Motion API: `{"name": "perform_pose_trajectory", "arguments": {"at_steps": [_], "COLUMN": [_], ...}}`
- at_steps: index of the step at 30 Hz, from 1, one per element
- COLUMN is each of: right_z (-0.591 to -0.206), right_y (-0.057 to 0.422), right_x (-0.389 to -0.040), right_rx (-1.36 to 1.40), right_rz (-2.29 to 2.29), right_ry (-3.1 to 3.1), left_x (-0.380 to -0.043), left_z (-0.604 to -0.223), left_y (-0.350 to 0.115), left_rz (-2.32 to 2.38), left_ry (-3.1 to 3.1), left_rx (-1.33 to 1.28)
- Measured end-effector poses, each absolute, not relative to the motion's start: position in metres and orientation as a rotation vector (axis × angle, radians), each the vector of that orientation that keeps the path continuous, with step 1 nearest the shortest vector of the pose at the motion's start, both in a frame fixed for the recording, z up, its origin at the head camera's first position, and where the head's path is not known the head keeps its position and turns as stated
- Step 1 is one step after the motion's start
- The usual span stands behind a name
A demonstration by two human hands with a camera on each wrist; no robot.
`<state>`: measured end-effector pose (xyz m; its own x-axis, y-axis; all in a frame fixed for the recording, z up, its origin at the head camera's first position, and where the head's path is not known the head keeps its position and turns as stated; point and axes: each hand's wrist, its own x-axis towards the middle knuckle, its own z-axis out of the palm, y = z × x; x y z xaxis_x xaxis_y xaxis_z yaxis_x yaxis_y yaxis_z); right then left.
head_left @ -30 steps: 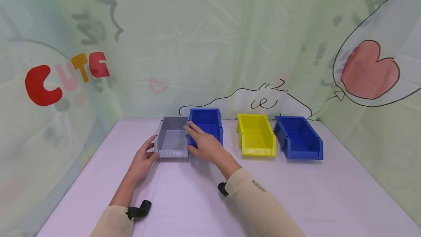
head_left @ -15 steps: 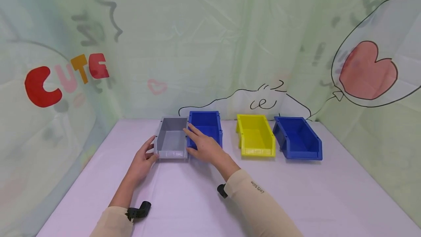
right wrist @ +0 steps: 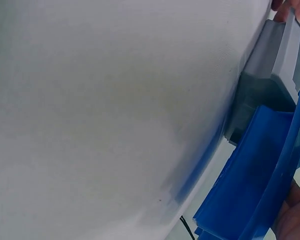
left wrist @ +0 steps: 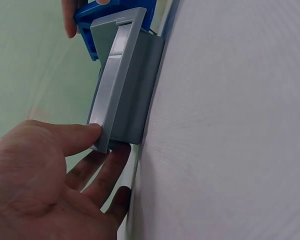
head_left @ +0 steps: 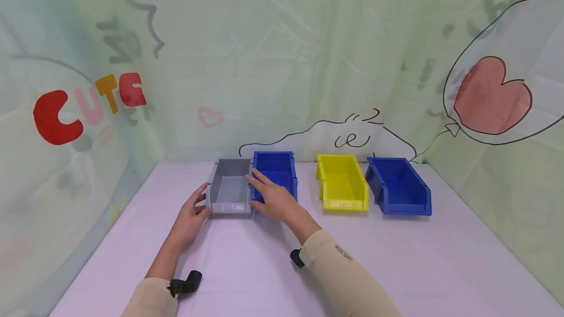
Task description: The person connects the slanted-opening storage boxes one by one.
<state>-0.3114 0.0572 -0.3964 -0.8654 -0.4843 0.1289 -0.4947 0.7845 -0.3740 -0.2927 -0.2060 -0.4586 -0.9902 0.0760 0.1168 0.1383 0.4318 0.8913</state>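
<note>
A grey plastic storage bin [head_left: 230, 191] and a blue storage bin [head_left: 273, 161] stand side by side at the back left of the table, their sides meeting. My left hand [head_left: 188, 216] holds the grey bin's front left corner. In the left wrist view its thumb [left wrist: 87, 136] presses the front lip, with fingers against the side. My right hand [head_left: 276, 200] reaches over the blue bin and grips its left side, fingertips at the rim shared with the grey bin. From the right wrist, the blue bin [right wrist: 250, 175] overlaps the grey bin, and it hides much of that hand.
Right of the hands, a yellow bin [head_left: 342, 182] and another blue bin [head_left: 400, 187] stand close together. A gap separates them from the left pair. A printed curtain [head_left: 282, 62] hangs behind the white table [head_left: 396, 263] and along both sides.
The blue bin under my right hand has come slightly down and nearer beside the grey bin. My left hand and the other bins stay nearly in place.
</note>
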Motion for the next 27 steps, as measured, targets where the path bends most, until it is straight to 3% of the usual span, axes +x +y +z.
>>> {"name": "perform_pose_trajectory", "arguments": {"at_steps": [27], "right_z": [-0.407], "right_y": [0.056], "right_x": [-0.309], "right_rx": [0.747], "right_rz": [0.668], "right_ry": [-2.987], "left_x": [-0.290], "left_z": [-0.457], "left_y": [-0.207], "left_rz": [-1.641], "left_ry": [-2.586], "left_rx": [-0.207]}}
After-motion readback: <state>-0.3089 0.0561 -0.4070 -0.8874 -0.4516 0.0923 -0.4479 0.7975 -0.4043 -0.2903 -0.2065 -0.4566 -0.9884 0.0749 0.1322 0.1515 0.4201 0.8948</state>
